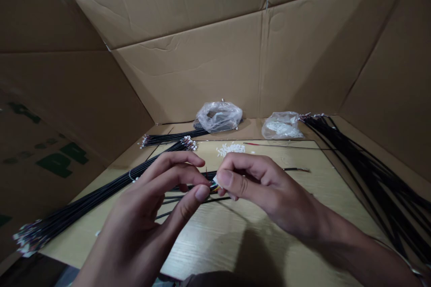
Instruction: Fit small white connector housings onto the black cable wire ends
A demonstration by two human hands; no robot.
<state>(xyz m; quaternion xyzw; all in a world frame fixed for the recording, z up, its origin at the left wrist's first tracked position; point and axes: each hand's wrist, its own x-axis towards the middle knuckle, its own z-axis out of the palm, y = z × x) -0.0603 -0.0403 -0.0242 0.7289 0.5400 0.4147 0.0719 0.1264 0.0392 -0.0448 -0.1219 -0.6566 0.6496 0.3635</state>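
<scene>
1. Currently, the right hand (272,190) pinches a small white plastic connector (215,180) at its fingertips.
2. Thin multicoloured wires (217,187) show just below it.
3. Beside that grip, the left hand (144,215) is narrowly pinched; holding what, I cannot tell.

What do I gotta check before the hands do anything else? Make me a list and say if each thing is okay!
1. Right hand pinches the white connector: ok.
2. Left hand grips something: cannot tell; its fingertips are close to the connector, but any hold is unclear.
3. Coloured wires sit properly in the connector: cannot tell, too small and partly covered.
4. Loose white pieces lie on the table: ok, in a pile beyond the hands.
5. Black cables at the right are neatly together: not ok, they spread apart toward the near end.
</scene>
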